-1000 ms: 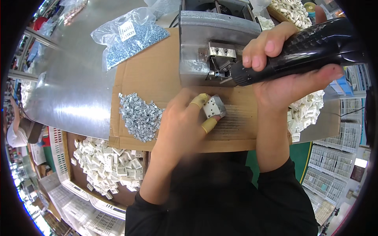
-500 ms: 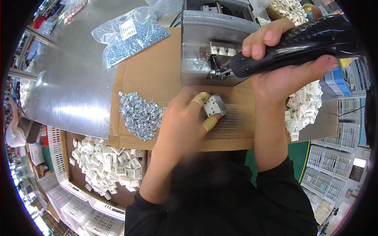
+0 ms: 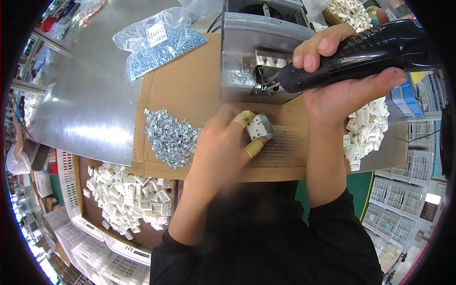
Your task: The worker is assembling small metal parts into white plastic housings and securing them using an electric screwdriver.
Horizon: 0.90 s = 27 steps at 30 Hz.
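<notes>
My right hand (image 3: 335, 97) is wrapped round a black electric screwdriver (image 3: 361, 54), held almost level. The screwdriver's thin bit reaches to the metal outlet on the front of a grey screw feeder (image 3: 237, 59); a small screw seems to be at its tip, too small to be sure. On the cardboard below, my left hand (image 3: 216, 142) wears yellow finger covers on thumb and forefinger. Those two fingers grip a small white block with holes (image 3: 257, 129), set against a grey metal piece (image 3: 269, 125). The other left fingers are partly hidden and blurred.
Small metal clips (image 3: 171, 137) lie heaped on the cardboard sheet (image 3: 190, 85). A clear bag of screws (image 3: 164, 50) rests behind them. White plastic parts fill a tray (image 3: 95, 225) at lower left; more white parts (image 3: 365, 128) are piled at right. Crates (image 3: 396, 190) stand beyond.
The whole view has shifted very slightly. A part inside the feeder's open top sits differently. Both hands keep their places and holds.
</notes>
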Motion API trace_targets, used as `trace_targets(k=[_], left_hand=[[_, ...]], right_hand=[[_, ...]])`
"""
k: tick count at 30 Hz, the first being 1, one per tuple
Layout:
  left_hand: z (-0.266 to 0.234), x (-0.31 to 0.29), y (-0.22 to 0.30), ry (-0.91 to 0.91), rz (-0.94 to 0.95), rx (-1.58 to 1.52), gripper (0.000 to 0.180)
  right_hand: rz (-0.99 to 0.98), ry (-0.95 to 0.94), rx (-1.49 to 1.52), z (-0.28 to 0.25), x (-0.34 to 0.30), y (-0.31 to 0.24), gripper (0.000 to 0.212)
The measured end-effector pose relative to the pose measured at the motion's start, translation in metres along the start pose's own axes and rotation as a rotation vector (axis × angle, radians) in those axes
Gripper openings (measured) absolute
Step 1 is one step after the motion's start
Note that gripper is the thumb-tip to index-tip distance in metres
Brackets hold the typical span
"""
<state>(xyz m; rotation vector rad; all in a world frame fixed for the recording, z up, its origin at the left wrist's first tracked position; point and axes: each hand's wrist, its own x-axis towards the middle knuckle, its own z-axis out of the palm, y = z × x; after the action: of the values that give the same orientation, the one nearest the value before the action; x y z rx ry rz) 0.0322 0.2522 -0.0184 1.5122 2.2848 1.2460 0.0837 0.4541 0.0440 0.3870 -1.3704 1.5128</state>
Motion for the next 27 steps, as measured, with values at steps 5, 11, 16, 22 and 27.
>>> trace_targets(k=[5,11,16,22,27], left_hand=[[0.002,-0.001,-0.001,0.005,-0.007,-0.008,0.045],[-0.002,0.0,0.003,0.056,-0.056,-0.058,0.046],[0.002,0.006,0.015,0.245,-0.143,-0.136,0.038],[0.006,0.001,0.016,0.3,-0.071,-0.242,0.019],[0.005,-0.004,0.017,0.314,-0.033,-0.197,0.017]], right_hand=[[0.005,-0.007,0.007,0.0,-0.003,0.001,0.096],[0.152,0.093,-0.001,0.017,-0.011,-0.01,0.094],[0.089,0.052,0.143,0.023,-0.017,-0.017,0.095],[0.027,-0.042,0.222,0.03,-0.022,-0.024,0.098],[0.046,-0.058,0.252,0.033,-0.023,-0.03,0.097]])
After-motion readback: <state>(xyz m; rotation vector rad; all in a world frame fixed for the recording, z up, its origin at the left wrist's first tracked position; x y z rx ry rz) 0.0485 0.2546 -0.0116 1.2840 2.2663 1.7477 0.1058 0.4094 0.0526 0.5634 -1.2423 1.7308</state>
